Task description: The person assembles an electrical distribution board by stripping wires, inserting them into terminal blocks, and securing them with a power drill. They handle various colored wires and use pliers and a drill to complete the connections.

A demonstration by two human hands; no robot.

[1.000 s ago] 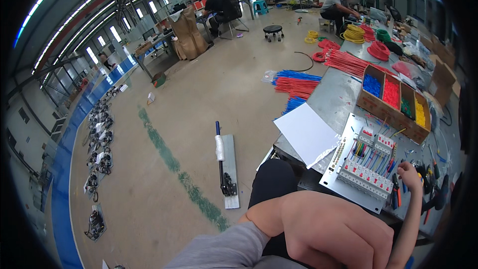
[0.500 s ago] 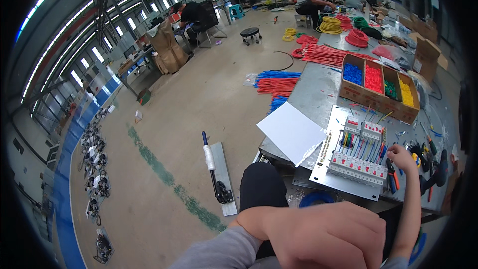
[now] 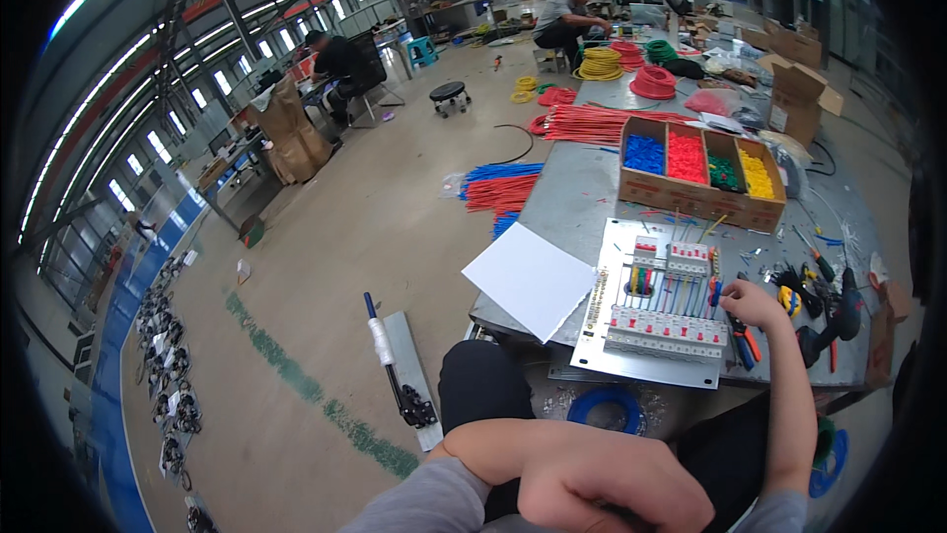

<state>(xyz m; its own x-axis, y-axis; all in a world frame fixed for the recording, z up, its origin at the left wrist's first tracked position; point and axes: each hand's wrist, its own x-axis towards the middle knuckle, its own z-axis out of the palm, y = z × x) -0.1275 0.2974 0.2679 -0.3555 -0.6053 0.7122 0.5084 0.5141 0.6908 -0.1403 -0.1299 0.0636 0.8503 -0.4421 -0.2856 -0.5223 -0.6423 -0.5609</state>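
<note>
A white metal panel [image 3: 589, 348] carrying circuit breakers lies near the bench edge. Along its front is a long breaker row [image 3: 666, 332], with two smaller breaker blocks [image 3: 688, 258] behind. Coloured wires [image 3: 679, 293] run between them. My right hand [image 3: 756, 305] is at the panel's right side, fingertips pinched at the blue and red wires there; the exact grip is small to see. My left hand [image 3: 617, 489] is raised close in front of me, its fingers curled under. Whatever they may hold is hidden. Red-and-black handled pliers [image 3: 743, 344] lie below my right hand.
Behind the panel stands a divided cardboard box [image 3: 691, 200] of blue, red, green and yellow small parts. A white sheet [image 3: 531, 282] overhangs the bench's left edge. At the right lie a power drill [image 3: 843, 311] and other tools. Wire bundles [image 3: 602, 124] cover the far bench; two people sit farther off.
The whole view has shifted, so the bench and panel appear farther left. My left hand has dropped lower in the picture. My right hand stays at the panel's right-side wires.
</note>
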